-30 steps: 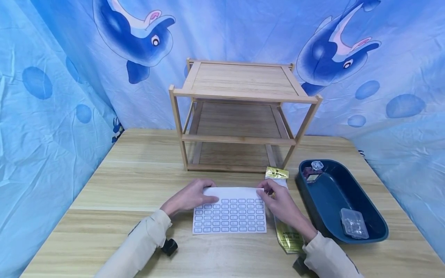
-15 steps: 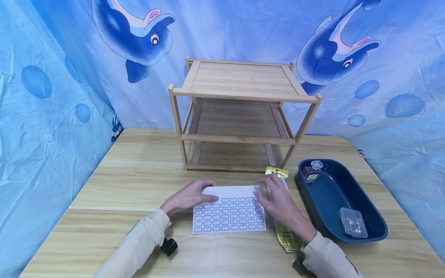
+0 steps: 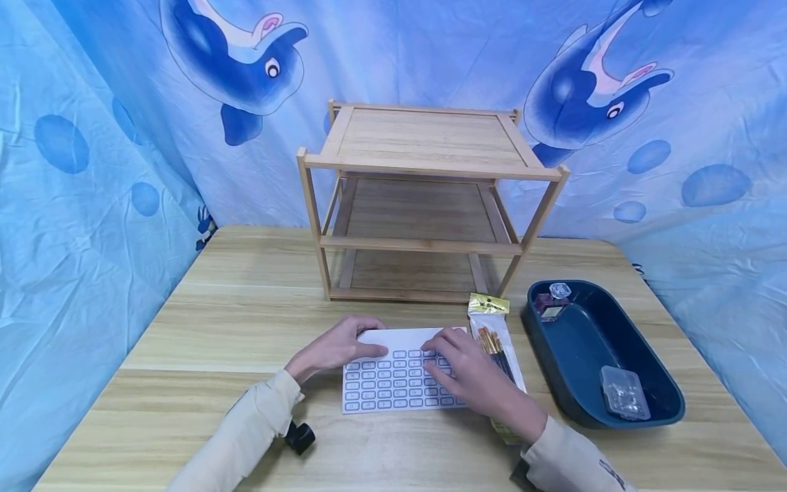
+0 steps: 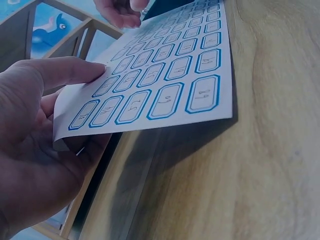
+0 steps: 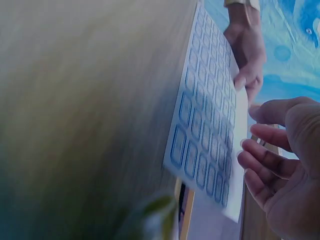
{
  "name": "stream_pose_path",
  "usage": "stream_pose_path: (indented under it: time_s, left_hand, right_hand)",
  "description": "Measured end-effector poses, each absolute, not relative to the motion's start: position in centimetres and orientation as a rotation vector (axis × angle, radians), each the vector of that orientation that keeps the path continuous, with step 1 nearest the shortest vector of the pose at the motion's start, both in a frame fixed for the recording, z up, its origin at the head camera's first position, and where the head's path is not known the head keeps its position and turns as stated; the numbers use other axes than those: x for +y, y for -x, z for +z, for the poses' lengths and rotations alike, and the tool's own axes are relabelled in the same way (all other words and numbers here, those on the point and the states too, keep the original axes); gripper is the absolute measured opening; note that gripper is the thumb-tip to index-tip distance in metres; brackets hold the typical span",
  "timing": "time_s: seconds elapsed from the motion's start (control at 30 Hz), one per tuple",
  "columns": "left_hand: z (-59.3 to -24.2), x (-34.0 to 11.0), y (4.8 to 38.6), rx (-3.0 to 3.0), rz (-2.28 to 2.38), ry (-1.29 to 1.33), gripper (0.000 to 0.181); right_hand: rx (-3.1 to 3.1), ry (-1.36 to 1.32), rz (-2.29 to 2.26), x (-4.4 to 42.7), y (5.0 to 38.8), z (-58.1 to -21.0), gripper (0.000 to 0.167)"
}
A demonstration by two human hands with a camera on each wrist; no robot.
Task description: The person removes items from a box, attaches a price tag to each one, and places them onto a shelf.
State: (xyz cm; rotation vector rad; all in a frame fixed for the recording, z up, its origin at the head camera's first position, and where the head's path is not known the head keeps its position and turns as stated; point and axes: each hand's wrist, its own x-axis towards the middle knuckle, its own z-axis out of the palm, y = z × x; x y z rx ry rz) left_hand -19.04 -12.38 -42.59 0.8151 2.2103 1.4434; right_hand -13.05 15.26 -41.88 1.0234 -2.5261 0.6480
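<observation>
"Along the near edge of the table (image 3: 381,451), what can be made out?"

"Both sleeves (image 3: 242,430) are cut off by the bottom of the head view. A black wrist device (image 3: 299,438) is seen beside the left one; its counterpart is mostly covered by the right."

"And the label sheet (image 3: 393,383)?"

"It is found at the middle of the near table, its upper left corner pinched by the left hand (image 3: 341,347), thumb on top. The fingers beneath are mostly hidden by the paper. Inside the blue frames, handwritten marks are seen but cannot be read with confidence."

"How is the right hand (image 3: 467,372) held?"

"Over the sheet's right part, fingers apart and loosely bent. Several labels are hidden below it; whether the paper is touched cannot be told."

"Farther out?"

"The packet of brushes (image 3: 494,345) is partly covered by the right arm. Within the dark blue tray (image 3: 584,355), a clear box (image 3: 624,393) and a reddish bottle (image 3: 550,309) are seen, the bottle's print too small to be read. Part of the dolphin-printed curtain (image 3: 424,55) is hidden by the wooden rack (image 3: 424,143)."
</observation>
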Motion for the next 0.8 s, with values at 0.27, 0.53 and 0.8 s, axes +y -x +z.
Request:
stream_pose_path:
  time_s: [0.27, 0.53, 0.8]
  left_hand:
    - [-42.6, -12.3, 19.2, 2.194, 1.443, -0.843, 0.026]
    - [-42.4, -11.9, 19.1, 2.159, 1.438, -0.858, 0.027]
    - [-42.3, -11.7, 18.9, 2.109, 1.453, -0.857, 0.026]
  right_hand:
    - [-2.557, -1.073, 0.619, 13.6, 12.7, -42.0, 0.024]
    - [-2.56, -1.08, 0.678, 12.5, 12.6, -42.1, 0.024]
    - [-2.568, -1.074, 0.7, 12.0, 12.9, -42.3, 0.025]
